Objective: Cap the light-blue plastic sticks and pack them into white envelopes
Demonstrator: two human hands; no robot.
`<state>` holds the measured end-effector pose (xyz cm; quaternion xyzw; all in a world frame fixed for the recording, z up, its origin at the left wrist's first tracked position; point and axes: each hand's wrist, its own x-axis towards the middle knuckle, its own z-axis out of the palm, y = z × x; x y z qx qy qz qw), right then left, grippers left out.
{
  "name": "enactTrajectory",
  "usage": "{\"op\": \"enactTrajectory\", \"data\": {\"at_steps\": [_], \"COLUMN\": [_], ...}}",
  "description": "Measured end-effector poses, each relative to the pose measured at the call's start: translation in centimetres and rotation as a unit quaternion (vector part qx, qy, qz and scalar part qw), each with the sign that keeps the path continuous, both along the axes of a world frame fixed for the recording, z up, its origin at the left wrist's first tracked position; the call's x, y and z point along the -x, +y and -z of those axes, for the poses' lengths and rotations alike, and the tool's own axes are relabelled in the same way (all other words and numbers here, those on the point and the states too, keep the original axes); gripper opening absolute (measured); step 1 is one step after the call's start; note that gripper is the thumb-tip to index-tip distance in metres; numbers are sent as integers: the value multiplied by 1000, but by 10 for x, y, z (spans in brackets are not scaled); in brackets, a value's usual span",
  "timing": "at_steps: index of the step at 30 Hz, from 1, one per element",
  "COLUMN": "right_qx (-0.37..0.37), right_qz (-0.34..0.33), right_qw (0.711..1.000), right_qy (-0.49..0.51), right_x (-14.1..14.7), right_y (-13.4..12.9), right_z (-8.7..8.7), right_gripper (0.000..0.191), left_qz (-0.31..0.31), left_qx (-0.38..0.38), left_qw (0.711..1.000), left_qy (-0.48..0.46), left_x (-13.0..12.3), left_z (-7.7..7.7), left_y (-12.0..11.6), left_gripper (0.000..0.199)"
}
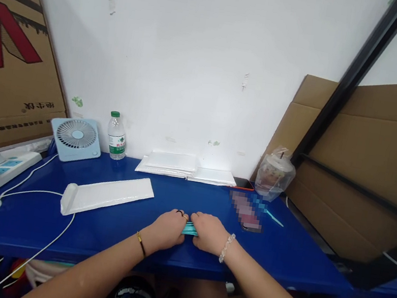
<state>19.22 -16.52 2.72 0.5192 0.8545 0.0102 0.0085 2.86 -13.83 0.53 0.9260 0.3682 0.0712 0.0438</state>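
My left hand (167, 230) and my right hand (209, 234) are close together over the front middle of the blue table. Both have their fingers wrapped round a small teal bundle (190, 228), which shows only in the narrow gap between them; its ends are hidden in my hands. To the left lies a long white padded envelope (111, 196), its near end folded over. Stacked white envelopes (171, 162) lie against the wall, with more flat white ones (212, 176) beside them.
On the blue table (279, 260) stand a light blue fan (76, 139), a bottle (116, 137) and a bagged cup (275, 174). A white power strip (0, 174) with cables lies left. A blurred pinkish object (247, 211) lies right. Cardboard (375, 165) and a black post flank the right side.
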Motion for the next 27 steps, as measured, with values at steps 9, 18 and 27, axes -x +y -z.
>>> {"op": "enactTrajectory", "data": {"at_steps": [9, 18, 27], "right_qx": [-69, 60, 146], "right_qz": [-112, -90, 16], "right_qw": [959, 823, 669], "right_qy": [250, 557, 728], "right_x": [7, 15, 5], "right_y": [-18, -24, -50], "right_z": [-105, -51, -9], "right_gripper": [29, 59, 36], "left_qz": [-47, -44, 30], "left_qx": [165, 380, 234], "left_qw": [874, 768, 930], "left_qy": [-455, -514, -282], "left_x": [-27, -21, 43], "left_z": [4, 10, -24], "left_y": [-17, -36, -14], "left_gripper": [20, 25, 64]}}
